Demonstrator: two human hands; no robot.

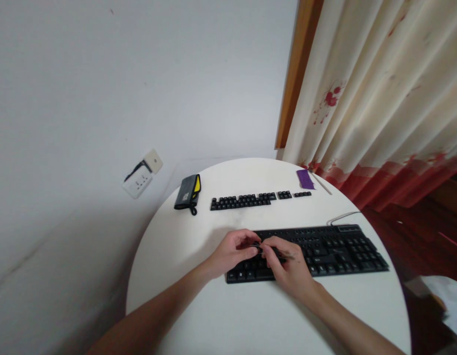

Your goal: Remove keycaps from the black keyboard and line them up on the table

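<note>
While both forearms reach in from the bottom edge, left forearm (169, 301) slanting up-right and right forearm (342, 315) up-left, the hands meet just below frame center, over the left part of the black keyboard (335, 249).

Left hand (233, 251): thumb and fingers (245, 234) curled, partly open, tips at a small dark piece (258, 249). Too small to tell if it's gripped. Right hand (289, 264): back up, fingers (276, 241) pinched closed on a thin metal tool (287, 255), whose tip points left at the piece.

Keyboard lies flat on the white desk (198, 305), lower right of center. Loose black keycaps (239, 201) sit in rows above it, mid-frame. Dark pouch (186, 192) left of those; purple cloth (305, 179) to their upper right.
</note>
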